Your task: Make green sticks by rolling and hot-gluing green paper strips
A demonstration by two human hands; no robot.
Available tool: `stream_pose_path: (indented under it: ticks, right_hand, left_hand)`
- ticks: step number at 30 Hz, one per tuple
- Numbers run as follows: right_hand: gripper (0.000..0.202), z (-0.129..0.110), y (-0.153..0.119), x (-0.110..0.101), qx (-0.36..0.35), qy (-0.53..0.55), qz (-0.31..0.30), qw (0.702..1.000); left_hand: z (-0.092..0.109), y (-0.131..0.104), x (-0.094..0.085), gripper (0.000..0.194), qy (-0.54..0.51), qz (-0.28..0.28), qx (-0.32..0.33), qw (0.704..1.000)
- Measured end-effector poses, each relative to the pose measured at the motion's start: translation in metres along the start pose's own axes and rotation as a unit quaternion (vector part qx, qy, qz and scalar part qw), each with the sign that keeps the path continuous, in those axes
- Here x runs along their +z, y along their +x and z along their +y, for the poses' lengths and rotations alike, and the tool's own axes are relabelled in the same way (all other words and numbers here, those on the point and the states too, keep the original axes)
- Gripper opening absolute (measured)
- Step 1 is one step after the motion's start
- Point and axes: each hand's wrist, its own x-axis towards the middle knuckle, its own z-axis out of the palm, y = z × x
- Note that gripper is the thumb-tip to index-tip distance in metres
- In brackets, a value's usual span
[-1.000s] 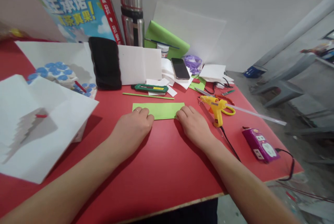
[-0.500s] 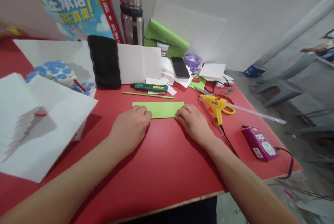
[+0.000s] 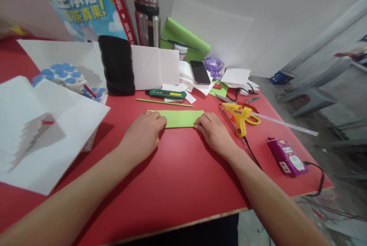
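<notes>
- Head view: a green strip (image 3: pixel 180 118) of paper lies flat on the red counter (image 3: pixel 177 177), near the middle.
- The left hand (image 3: pixel 145 133) rests knuckles-up, fingers curled, its fingertips pressing the strip's left end; it holds nothing.
- The right hand (image 3: pixel 213 131) lies the same way, fingertips on the strip's right end, nothing gripped.
- Just behind the strip lies a thin green stick (image 3: pixel 164 102), then a green knife (image 3: pixel 168 93).
- Right of the right hand a yellow glue gun (image 3: pixel 239 118) stands on the counter, with scissors (image 3: pixel 246 114) by it and a purple power strip (image 3: pixel 287 157) further right.
- A phone (image 3: pixel 199 72) lies on white sheets behind; a steel flask (image 3: pixel 147 14) stands by the wall.
</notes>
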Motion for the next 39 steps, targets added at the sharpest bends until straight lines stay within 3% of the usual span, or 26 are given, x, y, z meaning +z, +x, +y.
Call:
stream_pose_path:
  ticks: [8,16,25,33,39]
  right_hand:
    - [0.017,0.003,-0.002,-0.005,0.010,0.067,-0.027,0.997]
    - [0.017,0.005,-0.002,-0.008,0.012,0.087,-0.045,0.995]
    - [0.017,0.001,0.000,-0.011,0.033,0.097,-0.041,0.994]
    - [0.019,0.003,0.001,-0.010,0.032,0.101,-0.039,0.994]
    - [0.019,0.004,0.003,-0.009,0.042,0.122,-0.034,0.991]
  left_hand:
    - [-0.012,0.002,0.002,0.023,-0.109,-0.005,-0.002,0.994]
    - [-0.012,0.001,0.000,0.025,-0.124,-0.011,-0.027,0.992]
    - [-0.004,-0.002,0.002,0.049,-0.015,0.003,0.025,1.000]
    - [0.018,-0.006,-0.002,0.028,0.109,-0.017,0.061,0.992]
    - [0.039,-0.011,0.005,0.032,0.154,-0.053,0.046,0.986]
